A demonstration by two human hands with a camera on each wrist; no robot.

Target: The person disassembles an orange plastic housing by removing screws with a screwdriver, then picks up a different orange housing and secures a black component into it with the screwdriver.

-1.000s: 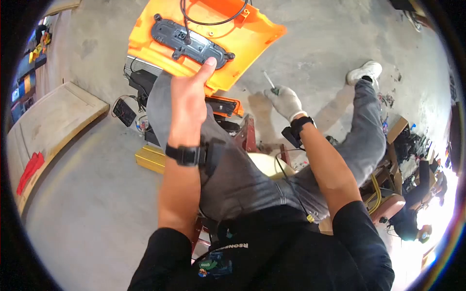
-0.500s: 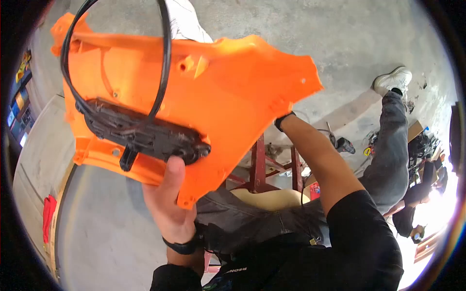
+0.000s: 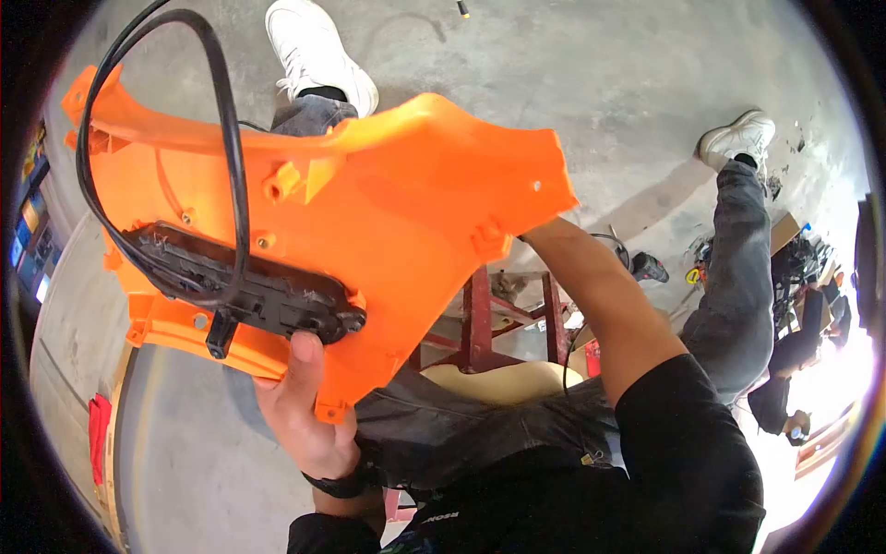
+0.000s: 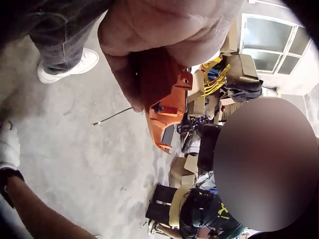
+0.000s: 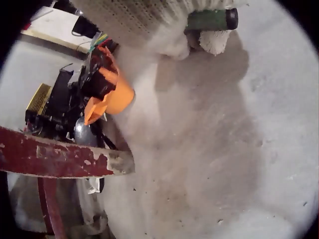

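Note:
In the head view, my left hand (image 3: pixel 309 415) holds up an orange plastic panel (image 3: pixel 415 203) by its near edge. The thumb presses beside a long black plastic unit (image 3: pixel 268 295) fixed to the panel's inner side. A black cable (image 3: pixel 226 120) loops up from that unit. My right hand (image 5: pixel 142 25), in a white knit glove, is behind the panel in the head view. The right wrist view shows it gripping a screwdriver (image 5: pixel 212 20) by its green handle, low over the floor.
A worn red metal stool frame (image 5: pixel 65 157) stands close by. Past it are another orange piece (image 5: pixel 119 97) and a yellow finned box (image 5: pixel 39 102). A red cloth (image 3: pixel 99 434) lies at the left. Another person (image 4: pixel 204 214) is near stacked cardboard boxes (image 4: pixel 241 69).
The panel has swung nearer and turned, filling more of the head view, then shifted slightly left and down. My gloved hand has gone out of sight behind it.

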